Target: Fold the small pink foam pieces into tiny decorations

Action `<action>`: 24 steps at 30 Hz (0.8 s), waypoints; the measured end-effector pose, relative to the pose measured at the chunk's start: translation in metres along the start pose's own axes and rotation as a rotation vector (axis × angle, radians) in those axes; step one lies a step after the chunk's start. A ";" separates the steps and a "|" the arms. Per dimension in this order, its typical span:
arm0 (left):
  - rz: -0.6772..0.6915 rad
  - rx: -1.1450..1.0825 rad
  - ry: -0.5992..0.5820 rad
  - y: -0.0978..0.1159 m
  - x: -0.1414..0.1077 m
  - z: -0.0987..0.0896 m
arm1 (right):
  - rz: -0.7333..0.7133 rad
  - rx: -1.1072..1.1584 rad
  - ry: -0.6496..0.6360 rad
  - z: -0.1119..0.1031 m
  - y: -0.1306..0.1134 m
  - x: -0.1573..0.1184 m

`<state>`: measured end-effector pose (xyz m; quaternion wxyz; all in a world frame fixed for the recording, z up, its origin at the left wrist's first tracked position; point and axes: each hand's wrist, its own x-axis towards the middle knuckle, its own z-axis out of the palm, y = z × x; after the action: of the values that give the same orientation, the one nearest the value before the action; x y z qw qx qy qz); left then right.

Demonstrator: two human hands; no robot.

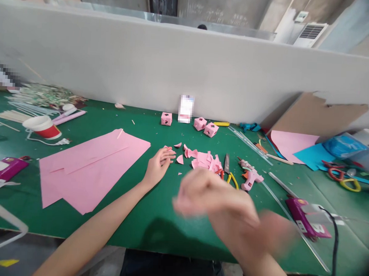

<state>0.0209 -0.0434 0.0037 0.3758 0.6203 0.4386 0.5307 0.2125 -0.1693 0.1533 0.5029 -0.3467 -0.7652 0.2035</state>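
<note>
My left hand (158,164) rests on the green table with its fingers loosely stretched and the thumb apart. Small curved pink paper scraps (180,158) lie just beyond its fingertips, and a reddish-pink bit shows at the fingers. Raised over the table's near side, my right hand (214,193) is smeared by motion, so its fingers are unclear. Behind it are a heap of pink paper strips (206,159), scissors (229,169) with yellow and red handles, and a pink glue gun (250,175). Several pink paper cubes (166,119) with dark cut-outs stand farther back.
Large pink sheets (90,170) cover the left side, near a red-and-white paper cup (44,127). A phone (186,109) leans on the white partition (176,63). Purple power strips (307,218) with cables lie at both sides. Cardboard (315,114) and more scissors (345,179) are at right.
</note>
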 end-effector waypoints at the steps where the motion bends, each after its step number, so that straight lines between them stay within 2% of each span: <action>1: 0.025 0.046 0.064 -0.001 0.003 -0.003 | 0.024 0.044 -0.063 0.013 0.019 0.011; 3: 0.061 0.180 0.167 -0.005 0.008 -0.011 | 0.095 0.019 -0.101 0.042 0.064 0.023; 5: 0.076 0.297 0.200 -0.010 0.013 -0.017 | 0.144 -0.150 -0.133 0.067 0.110 0.022; 7: 0.093 0.359 0.212 -0.015 0.016 -0.020 | 0.097 -0.366 -0.210 0.084 0.147 0.013; 9: 0.131 0.403 0.197 -0.020 0.017 -0.019 | 0.034 -0.533 -0.216 0.092 0.168 0.003; 13: 0.139 0.477 0.153 -0.025 0.016 -0.016 | -0.057 -0.618 -0.222 0.094 0.176 -0.006; 18: 0.137 0.496 0.131 -0.023 0.016 -0.016 | -0.078 -0.612 -0.247 0.094 0.175 -0.005; 24: 0.172 0.549 0.139 -0.024 0.014 -0.016 | -0.108 -0.569 -0.173 0.090 0.178 -0.005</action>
<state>0.0023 -0.0220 -0.0111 0.1167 0.6959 0.5360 0.4635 0.1901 -0.0487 -0.0042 0.3287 -0.4137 -0.8488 -0.0173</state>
